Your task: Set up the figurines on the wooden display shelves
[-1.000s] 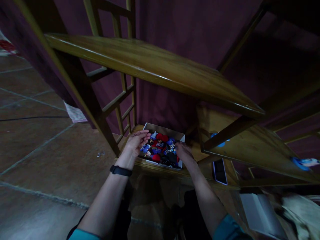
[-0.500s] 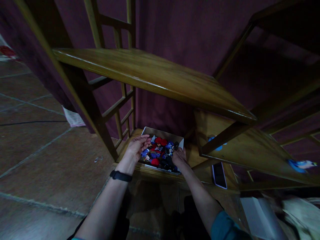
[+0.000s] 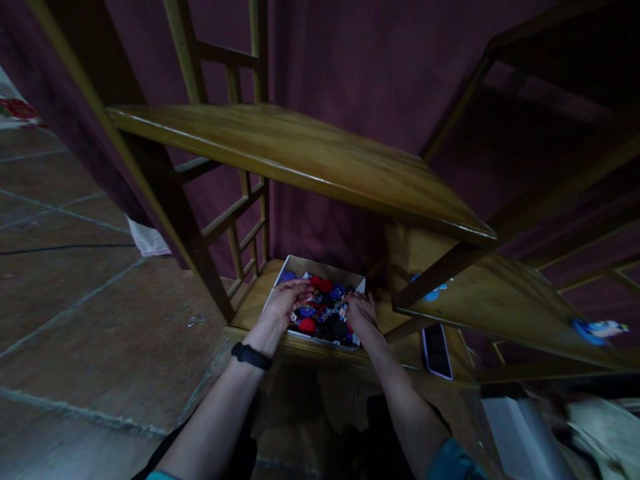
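White-edged open box (image 3: 325,269) on lower shelf (image 3: 249,312), crowded with small red, blue and black toys (image 3: 307,325). Left hand (image 3: 284,303) above them, fingers loosely extended; right hand (image 3: 361,311) at right end, grip unclear from here.

We hold both arms forward and down, angled toward each other. Our left arm (image 3: 225,400) slants in from the lower left, its hand (image 3: 286,301) turned inward — fingers (image 3: 302,287) extended, loosely bent. Our right arm (image 3: 403,393) comes from the lower right, the right hand (image 3: 360,312) back-up and curled — its grip too dark to read.
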`<state>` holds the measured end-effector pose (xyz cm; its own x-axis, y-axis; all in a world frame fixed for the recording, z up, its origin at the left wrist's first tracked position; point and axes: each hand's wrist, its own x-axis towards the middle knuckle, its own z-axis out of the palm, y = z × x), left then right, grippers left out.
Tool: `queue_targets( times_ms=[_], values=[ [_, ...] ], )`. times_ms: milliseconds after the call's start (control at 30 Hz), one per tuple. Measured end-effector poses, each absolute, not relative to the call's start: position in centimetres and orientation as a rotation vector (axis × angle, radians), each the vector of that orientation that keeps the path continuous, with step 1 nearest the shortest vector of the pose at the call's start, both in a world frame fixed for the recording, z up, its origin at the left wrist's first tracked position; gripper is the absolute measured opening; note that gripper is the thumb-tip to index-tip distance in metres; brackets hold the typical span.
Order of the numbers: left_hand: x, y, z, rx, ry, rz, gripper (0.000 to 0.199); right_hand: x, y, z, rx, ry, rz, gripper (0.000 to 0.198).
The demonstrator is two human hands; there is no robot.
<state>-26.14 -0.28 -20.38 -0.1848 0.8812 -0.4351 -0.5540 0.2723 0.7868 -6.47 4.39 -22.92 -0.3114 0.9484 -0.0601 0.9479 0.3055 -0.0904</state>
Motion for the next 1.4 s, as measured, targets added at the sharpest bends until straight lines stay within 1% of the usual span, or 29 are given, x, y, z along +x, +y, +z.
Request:
queue_targets(
  times_ms=[133,300,400,467,567,633,767,833,1000,1133,1300,1400],
  values=[
    [-25.7,-0.3,-20.6,0.391,1.159,1.333,0.017,-6.4,4.1,-23.6,-1.864,-2.612,0.123,0.024],
    [-25.7,-0.2,-20.6,0.386,1.16,1.34,0.018,-6.8,3.5,-23.3,-1.955,-2.623,0.249,0.027],
    [-25.5,-0.1,-20.7,0.387,1.172,1.335,0.017,-6.9,3.5,-22.6,-1.888,-2.534,0.363,0.034],
    [-25.3,-0.1,-20.9,0.396,1.179,1.325,0.016,-6.9,3.7,-22.4,-1.727,-2.416,0.56,0.037],
    [-24.8,-0.3,-20.9,0.441,1.202,1.3,0.015,-7.2,3.9,-22.7,-1.381,-2.18,0.972,0.036],
    [-24.4,-0.6,-20.8,0.507,1.238,1.287,0.015,-7.6,3.9,-23.1,-1.186,-2.065,1.169,0.034],
    [-23.9,-1.0,-20.5,0.647,1.263,1.267,0.019,-8.3,3.7,-23.2,-1.029,-2.005,1.374,0.025],
    [-23.7,-1.1,-20.4,0.697,1.224,1.256,0.022,-8.5,3.6,-23.0,-1.014,-1.971,1.429,0.025],
    [-23.7,-1.3,-20.4,0.776,1.147,1.245,0.022,-8.8,3.4,-22.2,-1.004,-1.865,1.43,0.028],
    [-24.6,-1.2,-20.2,0.647,1.21,1.259,0.024,-8.7,4.0,-21.8,-1.027,-1.783,1.379,0.028],
    [-26.9,-0.6,-20.1,0.451,1.237,1.404,0.025,-7.4,6.0,-22.0,-1.254,-1.6,1.115,0.023],
    [-28.2,-0.5,-19.9,0.368,1.233,1.464,0.024,-6.9,6.9,-22.4,-1.339,-1.607,1.006,0.022]
  ],
)
